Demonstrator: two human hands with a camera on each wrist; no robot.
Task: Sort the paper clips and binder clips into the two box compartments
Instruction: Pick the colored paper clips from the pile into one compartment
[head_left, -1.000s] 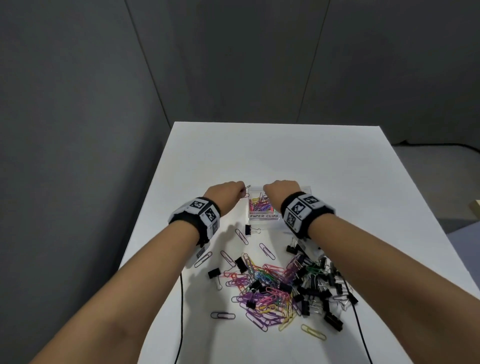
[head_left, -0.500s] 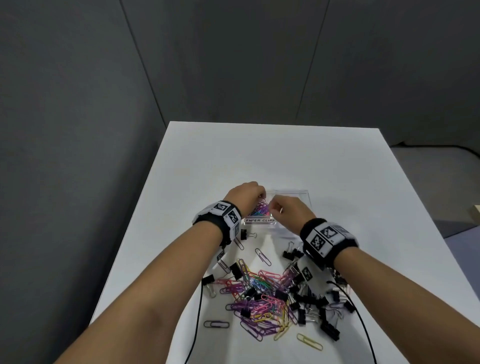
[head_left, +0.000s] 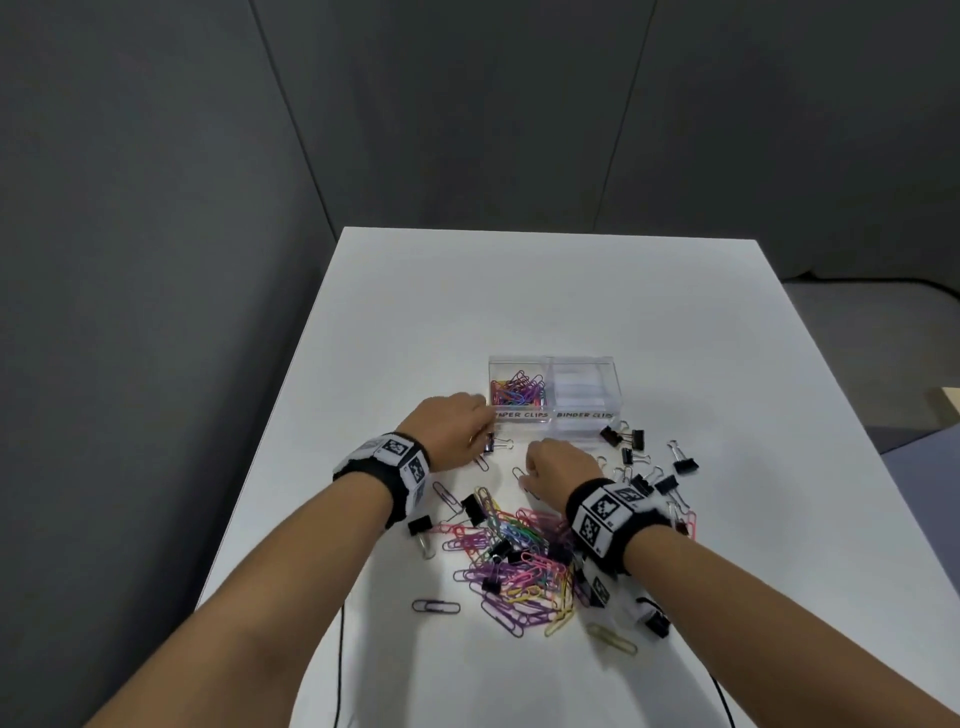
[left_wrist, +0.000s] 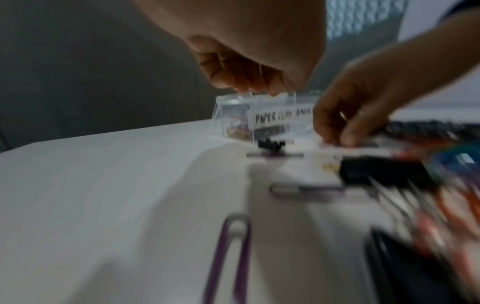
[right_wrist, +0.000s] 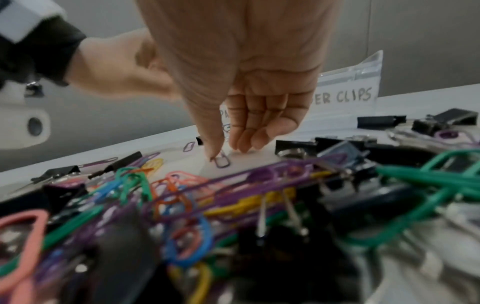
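A clear two-part box (head_left: 553, 359) stands mid-table. Its left part, labelled PAPER CLIPS, holds coloured paper clips (head_left: 517, 389); the BINDER CLIPS part (head_left: 584, 395) looks empty. My left hand (head_left: 475, 428) hangs just left of the box front, fingers loosely curled, with nothing seen in them (left_wrist: 249, 82). A black binder clip (head_left: 490, 446) lies beside it. My right hand (head_left: 530, 467) reaches down in front of the box; its thumb and forefinger (right_wrist: 226, 148) pinch one end of a purple paper clip (right_wrist: 223, 162) that lies on the table.
A mixed pile of coloured paper clips and black binder clips (head_left: 519, 551) lies near me, under my right wrist. More binder clips (head_left: 631, 447) are scattered right of the box front. A black cable (head_left: 340, 649) hangs over the near table edge. Grey walls stand behind.
Both hands have drawn back from over the paper-clip compartment toward me. The left now hangs beside the box front, and the right has come down onto a loose purple clip.
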